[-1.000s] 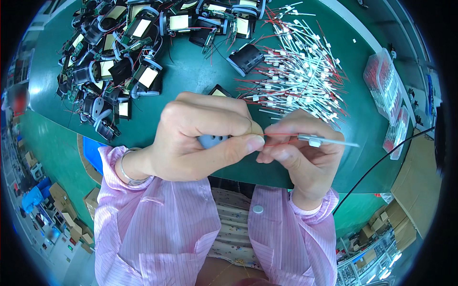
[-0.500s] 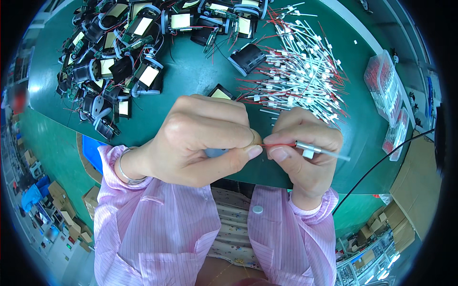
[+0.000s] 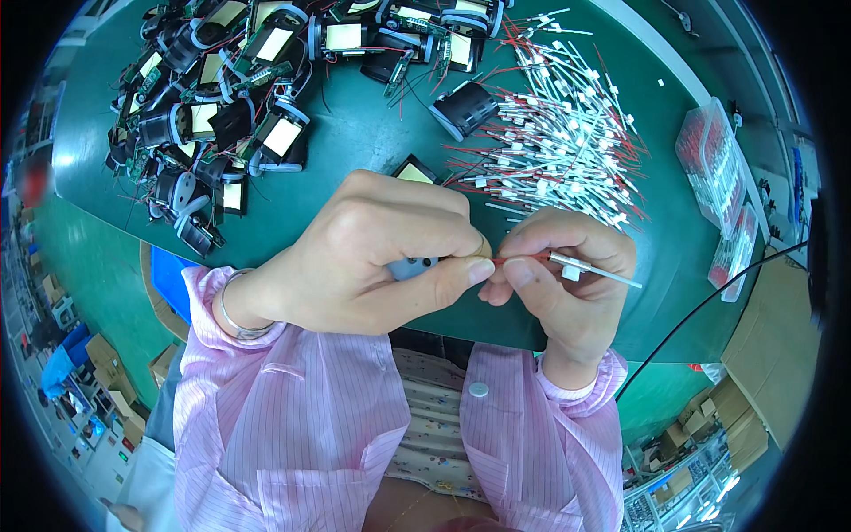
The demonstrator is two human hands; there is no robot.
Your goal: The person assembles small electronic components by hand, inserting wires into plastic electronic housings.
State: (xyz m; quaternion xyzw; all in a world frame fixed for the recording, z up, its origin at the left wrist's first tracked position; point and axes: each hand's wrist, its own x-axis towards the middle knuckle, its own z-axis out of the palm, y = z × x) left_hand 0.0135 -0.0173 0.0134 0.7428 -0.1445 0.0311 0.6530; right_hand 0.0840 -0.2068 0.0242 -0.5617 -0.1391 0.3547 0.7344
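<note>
Both hands meet over the near edge of a green table (image 3: 372, 146). My left hand (image 3: 377, 253) is curled around a small component, of which only a black and pale yellow corner (image 3: 415, 169) and a grey part show. My right hand (image 3: 558, 284) pinches a thin red wire with a white sleeve and a bare metal end (image 3: 589, 269), which points to the right. The wire's red end lies between my left thumb and right fingertips. Pink striped sleeves cover both forearms.
A heap of white-sleeved red wires (image 3: 567, 142) lies just beyond my right hand. Several black wound coil parts with yellow tape (image 3: 230, 97) fill the table's far left. One black coil (image 3: 465, 108) stands apart. Clear plastic boxes (image 3: 714, 168) sit at the right edge. A black cable (image 3: 709, 306) crosses at right.
The hands stayed together; my right hand shifted the wire slightly, its metal end now sits a little higher. Nothing else on the table moved.
</note>
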